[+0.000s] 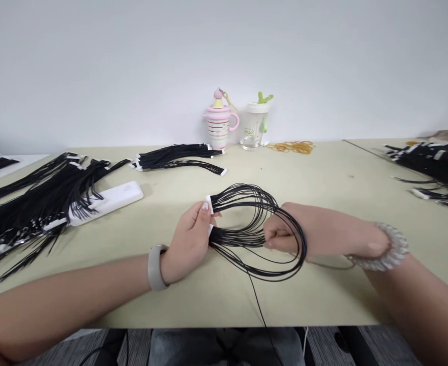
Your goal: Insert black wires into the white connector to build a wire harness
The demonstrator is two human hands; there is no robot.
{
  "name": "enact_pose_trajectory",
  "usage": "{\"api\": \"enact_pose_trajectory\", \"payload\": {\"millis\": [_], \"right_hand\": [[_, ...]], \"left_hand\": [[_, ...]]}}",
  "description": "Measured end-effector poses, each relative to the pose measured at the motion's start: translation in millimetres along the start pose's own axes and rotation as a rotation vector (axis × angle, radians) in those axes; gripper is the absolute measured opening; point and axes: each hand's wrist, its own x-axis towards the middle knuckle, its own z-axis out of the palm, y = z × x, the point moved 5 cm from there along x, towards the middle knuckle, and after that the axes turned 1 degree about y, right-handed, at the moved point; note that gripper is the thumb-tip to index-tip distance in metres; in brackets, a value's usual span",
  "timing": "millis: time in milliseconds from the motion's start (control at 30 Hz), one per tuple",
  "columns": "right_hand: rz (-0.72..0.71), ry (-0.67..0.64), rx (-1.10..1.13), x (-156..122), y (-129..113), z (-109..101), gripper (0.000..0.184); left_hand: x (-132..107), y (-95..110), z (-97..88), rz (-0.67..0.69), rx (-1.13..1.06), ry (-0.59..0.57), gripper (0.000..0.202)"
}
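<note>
Pale tabletop (185, 307), white wall (132, 76) behind. Item: one looped black wire bundle (227, 236), between your hands, over the tabletop. Your left hand (191, 239): thumb and fingers pinching its white connectors (209, 205). Your right hand (315, 229): fingers clenched on its wires (254, 239). Beyond: pink-lidded cup (218, 129), clear tumbler (252, 126).

From head height, the nearby table (361, 188) is viewed forward and downward, towards the wall (224, 56) behind.
</note>
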Motion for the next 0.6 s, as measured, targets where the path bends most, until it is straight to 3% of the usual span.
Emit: {"api": "enact_pose_trajectory", "payload": {"millis": [133, 233, 400, 600], "right_hand": [[0.151, -0.109, 0.067, -4.4, 10.8, -2.8, 0.011], [0.184, -0.166, 0.078, -4.0, 13.1, 1.7, 0.007], [0.068, -0.301, -0.044, -0.5, 8.1, 17.2, 0.015], [-0.080, -0.301, -0.076, -2.6, -11.3, 26.8, 0.018]], "left_hand": [[1.3, -5.4, -0.4, -0.039, -0.035, 0.024, 0.040], [4.7, -13.7, -0.3, -0.150, -0.132, 0.049, 0.038], [9.6, -22.8, 3.3, -0.389, -0.448, 0.073, 0.027], [13.6, -27.0, 4.8, -0.476, -0.693, 0.115, 0.013]]}}
